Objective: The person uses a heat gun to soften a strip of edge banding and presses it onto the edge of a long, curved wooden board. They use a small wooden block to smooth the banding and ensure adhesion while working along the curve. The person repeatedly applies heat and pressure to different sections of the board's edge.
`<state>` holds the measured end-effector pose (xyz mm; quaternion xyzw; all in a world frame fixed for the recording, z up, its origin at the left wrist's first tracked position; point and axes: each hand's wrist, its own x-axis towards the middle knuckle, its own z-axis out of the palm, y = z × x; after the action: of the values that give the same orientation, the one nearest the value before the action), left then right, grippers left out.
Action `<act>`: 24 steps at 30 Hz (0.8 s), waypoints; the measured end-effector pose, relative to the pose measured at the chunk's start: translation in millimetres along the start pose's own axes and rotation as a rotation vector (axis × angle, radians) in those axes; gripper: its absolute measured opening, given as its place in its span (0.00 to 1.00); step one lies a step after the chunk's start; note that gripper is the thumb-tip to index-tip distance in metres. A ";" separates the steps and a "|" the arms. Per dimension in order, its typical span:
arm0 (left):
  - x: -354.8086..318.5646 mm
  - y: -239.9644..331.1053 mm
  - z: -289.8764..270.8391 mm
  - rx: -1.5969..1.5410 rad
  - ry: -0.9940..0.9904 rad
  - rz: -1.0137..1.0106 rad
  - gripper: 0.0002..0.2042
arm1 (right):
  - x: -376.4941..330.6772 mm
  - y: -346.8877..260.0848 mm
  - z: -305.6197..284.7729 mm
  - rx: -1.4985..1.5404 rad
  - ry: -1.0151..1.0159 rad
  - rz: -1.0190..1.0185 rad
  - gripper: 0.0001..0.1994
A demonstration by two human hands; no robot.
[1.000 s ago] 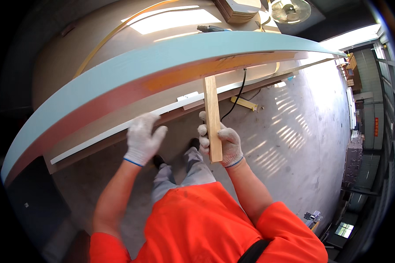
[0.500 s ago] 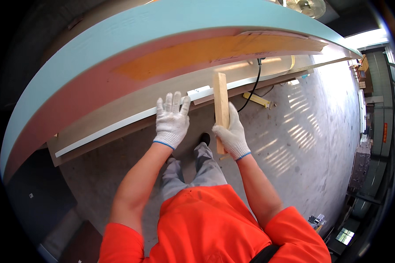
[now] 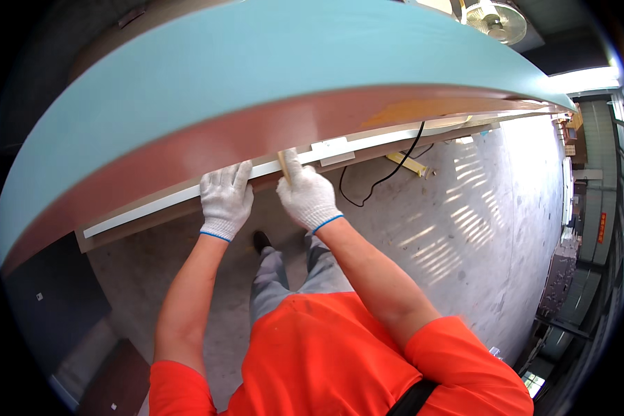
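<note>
A long board with a light blue top (image 3: 243, 76) and a reddish-brown edge (image 3: 208, 149) curves across the view. A white strip (image 3: 152, 206) runs under its edge. My left hand (image 3: 225, 197), in a white knit glove, rests with its fingers on the white strip. My right hand (image 3: 306, 193), gloved too, grips a thin wooden stick (image 3: 283, 162). Only the stick's short top end shows above the fingers, tucked against the board's underside.
A black cable (image 3: 381, 173) hangs from the board onto the grey concrete floor (image 3: 451, 229). A yellowish bar (image 3: 410, 165) lies on the floor beyond it. A fan (image 3: 496, 17) stands at the top right. Dark panels (image 3: 41, 298) stand at the left.
The view has dropped closer to the board. My right hand has carried the stick up under the board's edge, so most of it is now hidden. My left hand has settled on the white strip.
</note>
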<state>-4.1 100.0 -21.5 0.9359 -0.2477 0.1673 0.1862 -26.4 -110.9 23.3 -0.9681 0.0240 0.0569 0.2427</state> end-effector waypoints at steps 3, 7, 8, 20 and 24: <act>-4.5 -3.2 3.2 0.025 0.029 0.004 0.33 | -1.9 -5.8 3.9 0.000 -0.032 -0.039 0.41; -7.8 -6.8 5.9 0.067 0.012 0.028 0.32 | 2.2 36.4 12.5 -0.038 0.098 -0.096 0.33; -6.1 -4.7 2.7 0.061 0.016 0.028 0.31 | 2.9 52.7 18.8 -0.046 0.162 -0.126 0.29; -3.4 -1.5 5.9 -0.004 -0.034 -0.054 0.25 | 19.6 173.5 -4.0 -0.240 0.167 0.008 0.24; -12.2 -8.7 18.2 0.037 -0.077 -0.087 0.27 | -1.9 12.4 40.4 -0.056 0.046 -0.007 0.30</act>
<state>-5.5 104.0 -44.7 0.9549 -0.2104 0.1276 0.1664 -33.3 -102.7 -17.6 -0.9757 0.0246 0.0345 0.2150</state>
